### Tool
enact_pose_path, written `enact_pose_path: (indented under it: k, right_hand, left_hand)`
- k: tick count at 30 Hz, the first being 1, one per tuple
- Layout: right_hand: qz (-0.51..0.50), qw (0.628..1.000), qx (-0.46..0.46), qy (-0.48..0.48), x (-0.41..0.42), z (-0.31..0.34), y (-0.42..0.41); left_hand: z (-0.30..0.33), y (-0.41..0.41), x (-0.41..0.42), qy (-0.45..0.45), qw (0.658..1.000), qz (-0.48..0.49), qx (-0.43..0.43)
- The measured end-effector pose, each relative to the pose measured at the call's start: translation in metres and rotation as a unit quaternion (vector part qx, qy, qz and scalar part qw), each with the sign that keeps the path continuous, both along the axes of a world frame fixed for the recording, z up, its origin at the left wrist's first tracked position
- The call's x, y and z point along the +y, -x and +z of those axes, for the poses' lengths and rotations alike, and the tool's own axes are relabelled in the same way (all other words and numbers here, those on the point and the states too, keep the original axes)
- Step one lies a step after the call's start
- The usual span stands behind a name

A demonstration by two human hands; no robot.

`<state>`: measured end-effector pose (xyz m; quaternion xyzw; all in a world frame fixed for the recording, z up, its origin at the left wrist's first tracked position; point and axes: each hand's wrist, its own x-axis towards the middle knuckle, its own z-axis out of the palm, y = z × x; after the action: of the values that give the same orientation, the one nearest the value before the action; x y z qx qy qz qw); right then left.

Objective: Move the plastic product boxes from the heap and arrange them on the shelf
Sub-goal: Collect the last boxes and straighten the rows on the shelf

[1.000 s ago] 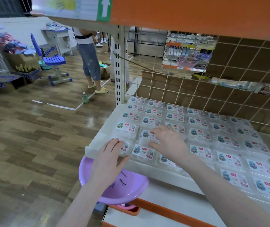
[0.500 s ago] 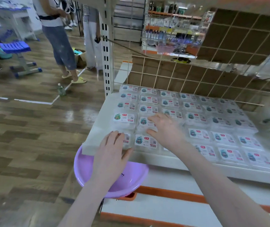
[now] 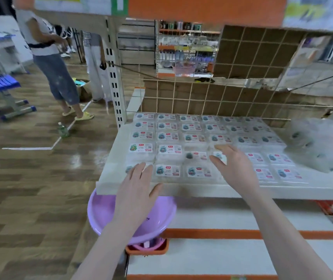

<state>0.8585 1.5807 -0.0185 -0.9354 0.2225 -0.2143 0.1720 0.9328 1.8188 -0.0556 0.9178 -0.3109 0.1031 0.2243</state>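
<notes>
Several clear plastic product boxes [image 3: 168, 149] with white labels lie in neat rows on the white shelf [image 3: 313, 189]. A blurred heap of the same boxes [image 3: 319, 146] sits at the shelf's right end. My left hand [image 3: 136, 191] lies flat with straight fingers at the shelf's front left, its fingertips over the front-left box. My right hand [image 3: 235, 167] hovers open over the middle front rows, fingers spread, holding nothing.
A purple basin [image 3: 105, 215] sits below the shelf's front left corner on an orange-edged lower shelf [image 3: 242, 233]. A wire grid [image 3: 212, 98] backs the shelf. Two people [image 3: 60, 77] stand on the wooden floor at left, near a green bottle [image 3: 63, 130] and a blue chair [image 3: 2, 85].
My right hand has moved rightward along the front rows, away from the left boxes. My left hand has stayed at the front-left box. The view has shifted to the right.
</notes>
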Motion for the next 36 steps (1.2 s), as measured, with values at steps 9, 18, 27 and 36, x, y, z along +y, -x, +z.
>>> enact_pose_path:
  k: [9,18,27,36]
  right_hand:
    - [-0.115,0.993,-0.014,-0.016,-0.059,-0.018,0.148]
    - [-0.227,0.973,0.001,0.028,-0.134,-0.017,0.334]
    - [-0.319,0.947,-0.001,0.046,-0.207,-0.014,0.444]
    - [-0.383,0.922,0.001,0.060,-0.328,-0.019,0.480]
  left_hand:
    - [0.017,0.063,-0.077,-0.023,0.997,-0.068,0.000]
    - [0.030,0.197,-0.202,-0.020,0.988,-0.153,0.008]
    - [0.038,0.301,-0.329,-0.028,0.959,-0.281,0.016]
    - [0.024,0.345,-0.493,-0.026,0.931,-0.364,0.010]
